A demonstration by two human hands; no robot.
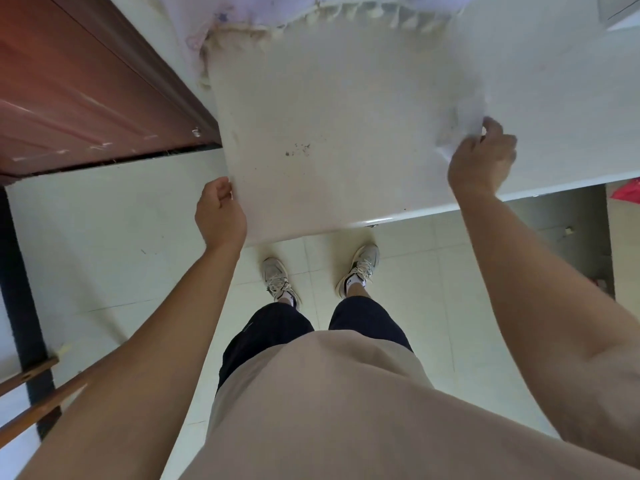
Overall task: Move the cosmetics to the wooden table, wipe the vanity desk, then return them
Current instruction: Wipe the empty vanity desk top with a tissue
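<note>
The far edge of the vanity desk (346,109) runs out of the top of my view, and the pale fringed cloth (349,13) lying there, well beyond both my hands, is blurred and cut off, so I cannot say what it is. The white wipe (462,124) is hard to pick out against the white desktop; it is smeared, and I cannot tell whether it is paper or fabric. My right hand (483,161) is on the desktop near its front edge, fingers curled and pinching the wipe, which spreads away from my fingertips toward the middle of the desk; the back of my hand hides most of the fingers. My left hand (220,216) is at the desk's left front corner, fingers curled inward with the thumb right against the edge. Whether it grips the edge or only sits beside it I cannot tell. Between my hands, nearer the left one, a few dark specks (299,150) lie on the desktop. Out past my left hand stands a reddish-brown door (86,98). Beyond my right wrist, under the desk, a red scrap (628,190) is cut off by the frame.
</note>
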